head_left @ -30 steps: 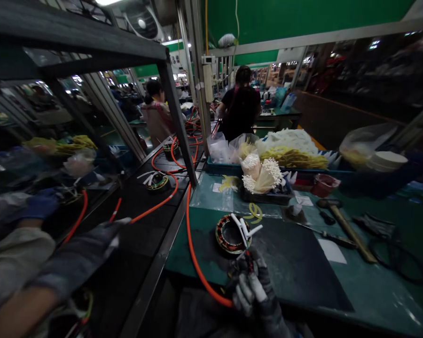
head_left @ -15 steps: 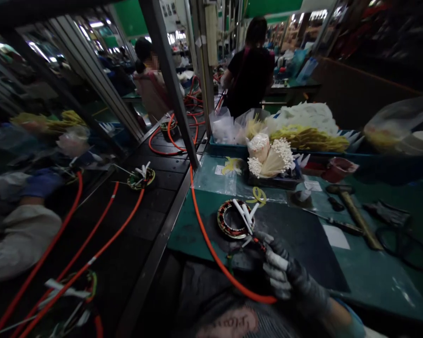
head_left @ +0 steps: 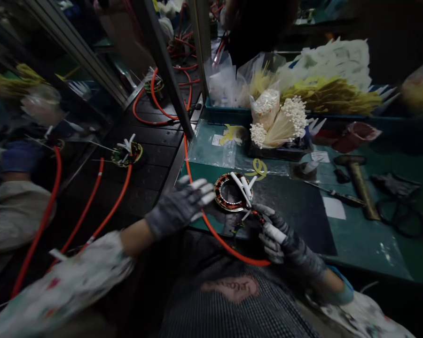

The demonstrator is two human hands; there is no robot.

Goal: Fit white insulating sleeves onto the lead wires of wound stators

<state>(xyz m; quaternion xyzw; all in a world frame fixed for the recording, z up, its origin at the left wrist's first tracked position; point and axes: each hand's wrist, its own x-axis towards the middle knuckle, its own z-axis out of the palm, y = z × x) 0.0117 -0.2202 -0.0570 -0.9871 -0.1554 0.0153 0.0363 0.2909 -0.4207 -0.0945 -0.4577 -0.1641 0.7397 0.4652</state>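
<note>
A wound stator ring lies on the dark mat. The gloved left hand reaches just left of it with spread fingers; the gloved right hand pinches its wires just below. A hammer lies well right of the ring.

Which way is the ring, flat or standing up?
Flat. The ring lies on the mat with its hole facing up, white tubes poking up from its right side.

Left hand and right hand in matt grey knit cloth gloves, pale fingertips. Stator ring has shiny copper-coloured wire windings and smooth white plastic-looking sleeves; orange cable smooth, slightly glossy. Black mat matt, green tabletop glossy, hammer handle wood, clear plastic bags crinkled and shiny.
</note>
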